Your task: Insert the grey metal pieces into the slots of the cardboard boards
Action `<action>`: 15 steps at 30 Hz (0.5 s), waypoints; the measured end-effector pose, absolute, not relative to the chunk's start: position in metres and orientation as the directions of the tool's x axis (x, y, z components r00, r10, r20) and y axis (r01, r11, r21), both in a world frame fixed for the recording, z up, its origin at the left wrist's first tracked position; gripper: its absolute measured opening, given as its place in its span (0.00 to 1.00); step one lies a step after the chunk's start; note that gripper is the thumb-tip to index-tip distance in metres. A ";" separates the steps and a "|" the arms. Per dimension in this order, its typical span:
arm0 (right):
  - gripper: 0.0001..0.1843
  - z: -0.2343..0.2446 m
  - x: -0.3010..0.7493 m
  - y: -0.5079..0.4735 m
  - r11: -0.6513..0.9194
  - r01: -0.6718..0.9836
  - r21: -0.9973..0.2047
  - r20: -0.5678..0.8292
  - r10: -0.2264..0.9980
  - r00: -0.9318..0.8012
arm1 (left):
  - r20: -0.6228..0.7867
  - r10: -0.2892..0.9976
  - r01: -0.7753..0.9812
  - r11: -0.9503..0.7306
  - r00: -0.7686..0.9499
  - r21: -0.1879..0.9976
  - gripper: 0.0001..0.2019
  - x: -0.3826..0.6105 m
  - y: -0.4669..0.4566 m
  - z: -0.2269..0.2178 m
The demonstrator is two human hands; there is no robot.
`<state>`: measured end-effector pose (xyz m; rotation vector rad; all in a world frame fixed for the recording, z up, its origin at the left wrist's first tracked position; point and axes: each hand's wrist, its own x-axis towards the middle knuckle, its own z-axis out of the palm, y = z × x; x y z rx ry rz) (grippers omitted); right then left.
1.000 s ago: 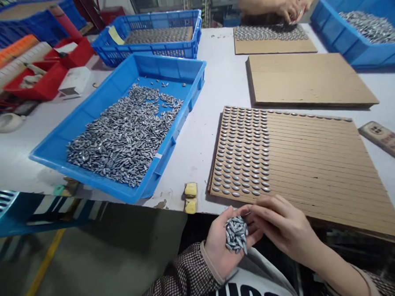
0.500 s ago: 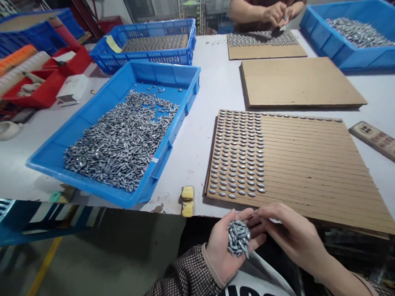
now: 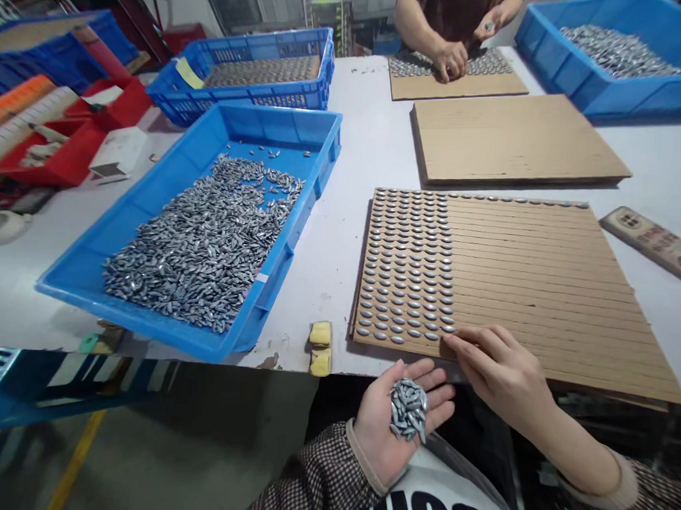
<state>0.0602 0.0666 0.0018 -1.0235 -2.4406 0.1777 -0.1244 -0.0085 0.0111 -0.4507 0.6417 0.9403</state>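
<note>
My left hand (image 3: 387, 424) lies palm up in front of the table edge, cupping a small heap of silver, spindle-shaped metal pieces (image 3: 409, 410). Its fingers are stretched out. My right hand (image 3: 503, 368) reaches over the near edge of a grooved cardboard sheet (image 3: 536, 290), thumb and fingertips pinched together just right of the lowest row. Whatever the pinch holds is hidden. Metal pieces (image 3: 413, 266) like those in my palm lie in close columns on the sheet's left part, with a single line along its top edge.
Left of the sheet stands a blue tray (image 3: 289, 261) of loose metal pieces. Plain cardboard (image 3: 517, 139) lies beyond. A co-worker's hands (image 3: 451, 60) are over another sheet at the back. Yellow blocks (image 3: 321, 347) sit at the table edge; a wooden block (image 3: 653, 242) lies right.
My right hand has moved from beside my left fingers up and forward to the sheet's near edge. The left hand stays nearly still. The co-worker's hands have moved apart.
</note>
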 end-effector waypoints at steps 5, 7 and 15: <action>0.17 0.005 0.065 0.069 0.730 0.611 -0.305 0.352 0.683 -0.641 | -0.682 0.595 -0.852 0.517 0.426 -0.081 0.24 -0.124 -0.008 0.012; 0.18 0.006 0.067 0.068 0.728 0.607 -0.318 0.351 0.685 -0.638 | -0.675 0.603 -0.855 0.512 0.425 -0.081 0.24 -0.125 -0.008 0.012; 0.20 0.023 0.038 0.042 0.720 0.452 -0.527 0.276 0.648 -0.710 | -0.641 0.633 -0.881 0.448 0.434 -0.155 0.13 -0.122 -0.010 0.012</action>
